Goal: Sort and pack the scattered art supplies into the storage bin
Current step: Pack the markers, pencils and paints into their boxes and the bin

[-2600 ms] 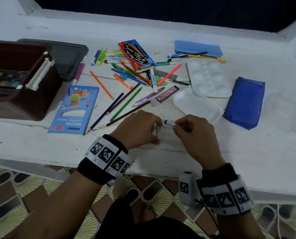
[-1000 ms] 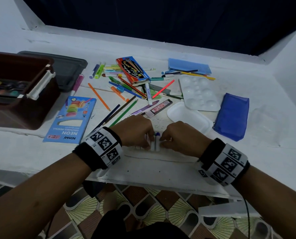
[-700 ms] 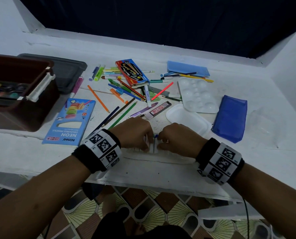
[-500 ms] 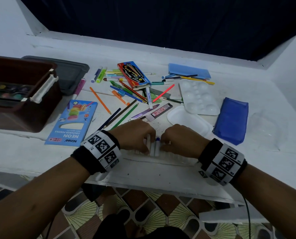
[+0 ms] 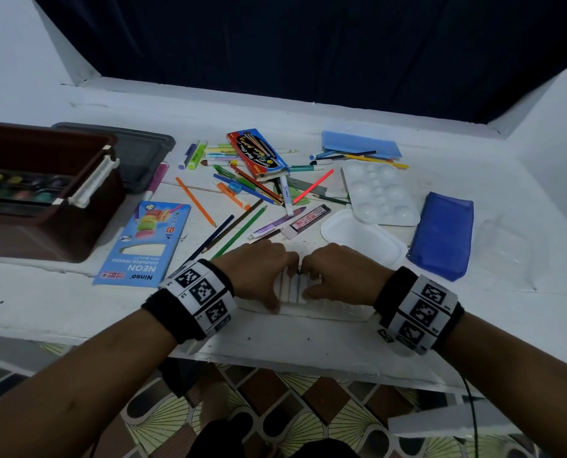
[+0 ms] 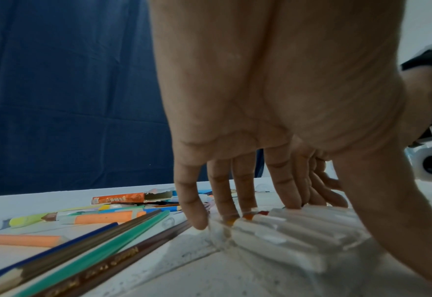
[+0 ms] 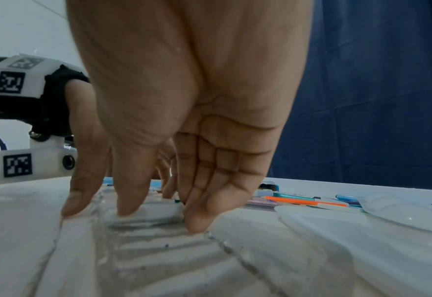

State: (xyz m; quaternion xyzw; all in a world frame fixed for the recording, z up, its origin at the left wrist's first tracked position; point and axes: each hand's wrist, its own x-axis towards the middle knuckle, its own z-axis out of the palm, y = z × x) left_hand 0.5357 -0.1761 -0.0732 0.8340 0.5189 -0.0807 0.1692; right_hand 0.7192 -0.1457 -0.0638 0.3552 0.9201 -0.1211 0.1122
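Near the table's front edge lies a clear ribbed plastic tray [image 5: 336, 307] with a row of white markers [image 5: 292, 289] in its grooves. My left hand [image 5: 259, 269] spans the row, with straight fingers [image 6: 238, 197] on the markers' [image 6: 286, 227] coloured far ends and the thumb at the near side. My right hand [image 5: 338, 272] is right beside it. Its thumb [image 7: 131, 193] presses down on the outermost marker [image 7: 156, 211], and its fingers sit at that marker's dark-tipped far end. The tray's empty grooves [image 7: 159, 251] run on to the right. The brown storage bin [image 5: 54, 233] stands at the far left.
A paint set [image 5: 17, 190] lies in the bin, with a grey lid [image 5: 143, 150] behind it. Scattered around are a blue neon pencil box [image 5: 146, 239], a red pencil box [image 5: 257, 153], loose pencils and pens [image 5: 235, 226], a white palette [image 5: 381, 193], a white tray [image 5: 361, 239] and a blue pouch [image 5: 440, 233].
The blue-capped marker my right hand held crosswise now lies in the tray alongside the white ones. Both hands have drawn together until they nearly touch, pressing on the row.
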